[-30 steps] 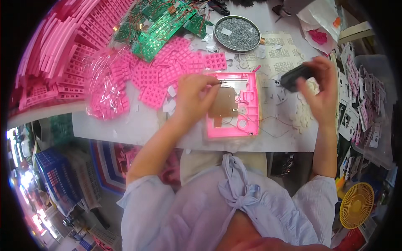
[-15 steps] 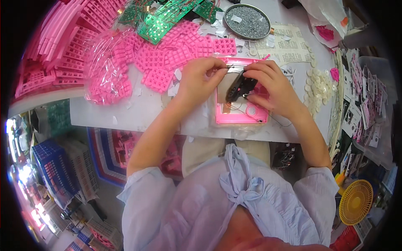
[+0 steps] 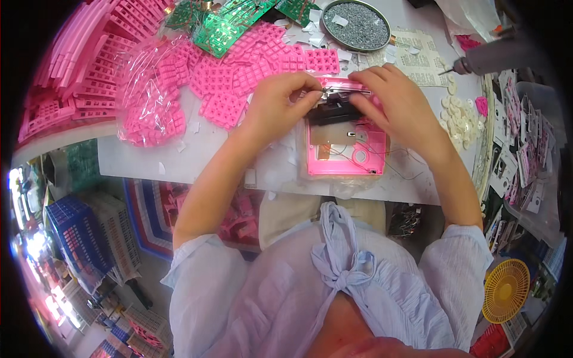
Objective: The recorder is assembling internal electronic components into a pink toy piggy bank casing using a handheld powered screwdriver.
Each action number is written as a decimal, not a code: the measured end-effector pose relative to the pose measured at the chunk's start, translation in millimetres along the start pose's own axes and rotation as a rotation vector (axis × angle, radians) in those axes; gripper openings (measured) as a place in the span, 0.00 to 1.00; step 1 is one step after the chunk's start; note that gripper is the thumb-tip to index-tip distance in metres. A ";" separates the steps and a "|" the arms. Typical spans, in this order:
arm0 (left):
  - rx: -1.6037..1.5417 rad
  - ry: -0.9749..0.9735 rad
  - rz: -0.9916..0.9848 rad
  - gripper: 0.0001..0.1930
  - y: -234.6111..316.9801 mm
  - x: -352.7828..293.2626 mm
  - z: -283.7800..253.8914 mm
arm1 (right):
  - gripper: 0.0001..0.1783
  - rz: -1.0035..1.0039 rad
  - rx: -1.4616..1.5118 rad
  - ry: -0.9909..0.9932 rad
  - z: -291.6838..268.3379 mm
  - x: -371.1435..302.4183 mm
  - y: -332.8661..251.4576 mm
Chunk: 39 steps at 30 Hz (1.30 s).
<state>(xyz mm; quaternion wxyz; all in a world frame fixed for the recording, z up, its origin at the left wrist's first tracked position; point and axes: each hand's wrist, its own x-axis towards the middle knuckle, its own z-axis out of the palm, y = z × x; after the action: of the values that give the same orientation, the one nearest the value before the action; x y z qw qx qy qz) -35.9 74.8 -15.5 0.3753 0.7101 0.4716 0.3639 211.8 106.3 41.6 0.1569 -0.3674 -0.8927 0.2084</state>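
A pink plastic casing (image 3: 375, 162), open side up, lies in front of me with thin wires and a round ring inside. A black plastic part (image 3: 335, 110) lies across its upper half, by thin metal rods at the far edge. At the casing's far left corner, the thumb and fingers of my left hand (image 3: 279, 107) are pinched together; what is between them is too small to make out. My right hand (image 3: 399, 98) reaches over the far right side, its thumb pressed on the black part and its fingers bent over the casing's far edge.
Pink keypad pieces (image 3: 218, 80), a clear bag (image 3: 152, 101) of them and green circuit boards (image 3: 230, 27) cover the left. A round tray (image 3: 356, 25) of small metal bits stands at the back. Right are white discs (image 3: 459, 122) and a grey screwdriver-like tool (image 3: 489, 56).
The black part has turned from a steep slant to lying crosswise and moved toward the casing's far edge. My right hand has moved farther away with it. The grey tool has come into view.
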 end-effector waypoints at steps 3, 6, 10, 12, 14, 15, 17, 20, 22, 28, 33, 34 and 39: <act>0.104 -0.051 0.103 0.07 5.8 6.1 -6.3 | 0.22 -0.164 -0.016 0.124 11.6 -16.0 4.3; 0.276 -0.107 0.300 0.06 13.8 14.2 -12.7 | 0.21 -0.142 0.010 0.096 20.8 -23.3 9.6; 0.425 -0.201 0.427 0.06 22.3 23.2 -19.9 | 0.19 -0.161 -0.037 0.012 7.9 -19.7 3.2; 0.463 -0.252 0.458 0.06 25.2 28.1 -19.8 | 0.18 -0.175 0.009 0.027 10.0 -18.3 3.2; 0.521 -0.289 0.484 0.07 27.2 32.4 -17.1 | 0.17 -0.156 0.111 0.094 17.9 -18.1 5.3; 0.520 -0.288 0.495 0.07 27.2 32.3 -16.9 | 0.17 -0.115 0.128 0.099 21.3 -19.8 4.9; 0.517 -0.286 0.517 0.07 26.9 31.7 -16.9 | 0.16 -0.030 0.162 0.108 26.2 -25.1 2.1; 0.598 -0.331 0.529 0.06 29.4 30.1 -19.8 | 0.15 0.038 0.224 0.116 29.2 -27.0 -2.7; 0.678 -0.353 0.560 0.05 36.4 32.6 -19.4 | 0.14 -0.101 0.161 0.150 29.2 -25.0 -0.4; 0.778 -0.361 0.561 0.06 43.4 21.2 -14.9 | 0.13 -0.189 0.034 0.120 26.9 -22.6 -7.0; 0.481 -0.244 0.222 0.07 42.8 8.6 -13.2 | 0.13 -0.196 -0.009 0.105 27.0 -21.3 -9.0; 0.416 -0.260 0.110 0.07 43.4 13.4 -12.9 | 0.14 -0.188 -0.018 0.107 27.1 -21.1 -10.2; 0.252 -0.299 -0.013 0.09 34.3 28.8 -10.6 | 0.18 -0.147 -0.067 0.085 27.6 -22.3 -17.6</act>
<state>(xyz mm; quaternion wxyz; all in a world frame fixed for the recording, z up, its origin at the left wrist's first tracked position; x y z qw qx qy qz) -23.1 94.6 24.1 0.3518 0.7946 0.4569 0.1901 204.6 71.8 23.5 0.1970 -0.3146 -0.9163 0.1505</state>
